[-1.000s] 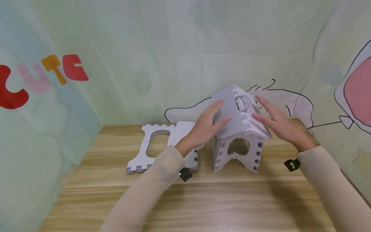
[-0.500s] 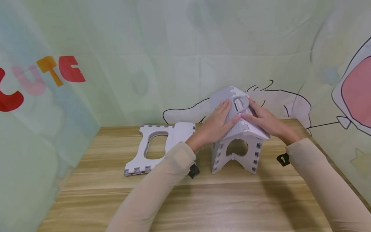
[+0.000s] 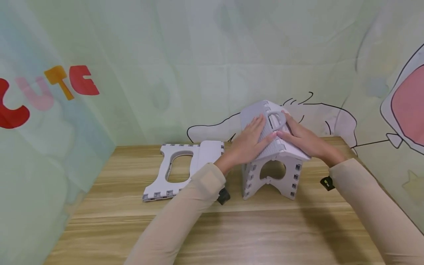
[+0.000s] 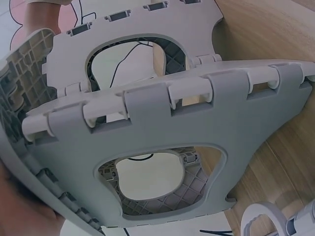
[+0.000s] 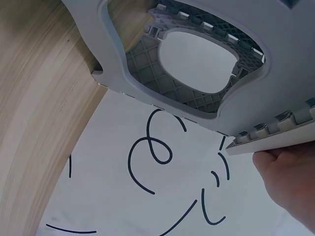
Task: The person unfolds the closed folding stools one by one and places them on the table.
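A white and grey folding step stool (image 3: 273, 173) stands partly unfolded on its legs, its hinged top peaked like a roof with a loop handle (image 3: 277, 119) at the ridge. On the left slope of the top lies my left hand (image 3: 248, 143), fingers straight and flat. My right hand (image 3: 303, 138) rests on the right slope in the same way, and the two thumbs come close together at the ridge. In the left wrist view the stool's side panel (image 4: 197, 128) shows an oval opening and hinge knuckles. The right wrist view shows the top's edge over my right hand (image 5: 290, 177).
A second stool (image 3: 162, 173), folded flat, lies on the wooden table (image 3: 232, 235) to the left, partly behind my left sleeve. Behind the table hangs a printed cloth (image 3: 198, 73) with cartoon lines and letters.
Both hands have moved inward from beside the peaked top and now lie on its two slopes. The stool stays peaked; over the last half second almost nothing differs.
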The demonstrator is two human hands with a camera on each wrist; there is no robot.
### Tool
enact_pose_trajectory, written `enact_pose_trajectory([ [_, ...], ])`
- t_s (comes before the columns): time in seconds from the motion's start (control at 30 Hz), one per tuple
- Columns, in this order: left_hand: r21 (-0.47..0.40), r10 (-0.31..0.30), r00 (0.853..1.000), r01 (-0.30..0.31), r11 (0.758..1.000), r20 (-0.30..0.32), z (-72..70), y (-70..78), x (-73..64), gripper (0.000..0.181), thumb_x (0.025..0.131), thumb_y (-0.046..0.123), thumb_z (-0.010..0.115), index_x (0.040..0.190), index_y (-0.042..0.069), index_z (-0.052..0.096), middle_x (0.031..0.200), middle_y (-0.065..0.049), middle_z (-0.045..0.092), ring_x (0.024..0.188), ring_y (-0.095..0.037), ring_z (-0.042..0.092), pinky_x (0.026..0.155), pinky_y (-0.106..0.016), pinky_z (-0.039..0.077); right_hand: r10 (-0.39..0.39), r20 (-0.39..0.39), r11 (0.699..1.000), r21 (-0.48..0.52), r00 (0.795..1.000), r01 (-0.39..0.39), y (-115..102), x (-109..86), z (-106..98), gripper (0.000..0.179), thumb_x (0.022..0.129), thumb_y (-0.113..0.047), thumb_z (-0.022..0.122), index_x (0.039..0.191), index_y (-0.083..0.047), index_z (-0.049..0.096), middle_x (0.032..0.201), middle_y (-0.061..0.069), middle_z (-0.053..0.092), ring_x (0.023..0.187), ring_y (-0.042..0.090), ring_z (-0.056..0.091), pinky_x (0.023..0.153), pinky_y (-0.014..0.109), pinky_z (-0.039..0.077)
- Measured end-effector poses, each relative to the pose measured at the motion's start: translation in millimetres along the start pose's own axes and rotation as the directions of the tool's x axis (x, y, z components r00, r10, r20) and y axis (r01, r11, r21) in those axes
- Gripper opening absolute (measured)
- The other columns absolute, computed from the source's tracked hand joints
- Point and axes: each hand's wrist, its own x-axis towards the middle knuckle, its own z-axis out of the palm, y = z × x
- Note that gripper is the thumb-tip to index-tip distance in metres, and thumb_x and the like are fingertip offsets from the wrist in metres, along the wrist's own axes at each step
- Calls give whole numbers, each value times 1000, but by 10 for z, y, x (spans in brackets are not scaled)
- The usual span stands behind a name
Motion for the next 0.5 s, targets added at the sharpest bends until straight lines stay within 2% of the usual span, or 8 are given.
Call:
enact_pose_trajectory([
  [0.2,17,-3,1000,3,1000,1,-8,20,-11,77,105,57,23,159,5,8,166,-8,0,151,-19,-3,119,-26,-1,-16,14,999,-41,1000,17,-8,-6,-12,79,105,-42,39,160,-12,-9,162,27,9,89,27,63,73,38,52],
  [0.5,33,-13,1000,12,999,11,-11,23,-8,76,105,58,21,159,6,7,166,-6,-1,151,-18,-3,119,-25,-2,3,30,999,-42,1000,-2,-21,0,-35,79,105,-43,37,159,-11,-10,158,34,13,81,24,63,67,37,53],
])
